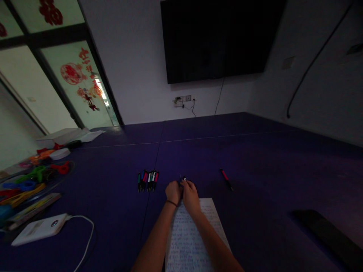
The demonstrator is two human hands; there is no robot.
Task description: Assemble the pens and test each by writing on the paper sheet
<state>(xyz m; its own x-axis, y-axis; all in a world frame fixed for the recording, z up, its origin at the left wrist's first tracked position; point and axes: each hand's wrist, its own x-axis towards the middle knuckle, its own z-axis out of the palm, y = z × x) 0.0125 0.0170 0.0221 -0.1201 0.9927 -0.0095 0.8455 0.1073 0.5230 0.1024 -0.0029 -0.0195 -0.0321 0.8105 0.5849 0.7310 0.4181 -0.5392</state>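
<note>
My left hand and my right hand are close together just past the top edge of a handwritten paper sheet. Both are closed, with fingers curled around a small pen. Only its white and dark end shows, beside a thin dark tip; the rest is hidden in the fingers. To the left, several click pens with teal, blue, pink and white grips lie side by side in a row. A single pink and black pen rests slanted on the right.
On the purple table, a white power bank with a white cable and a pile of colourful scissors occupy the left. Papers lie at the back left. A dark flat object sits at right. A television hangs on the wall.
</note>
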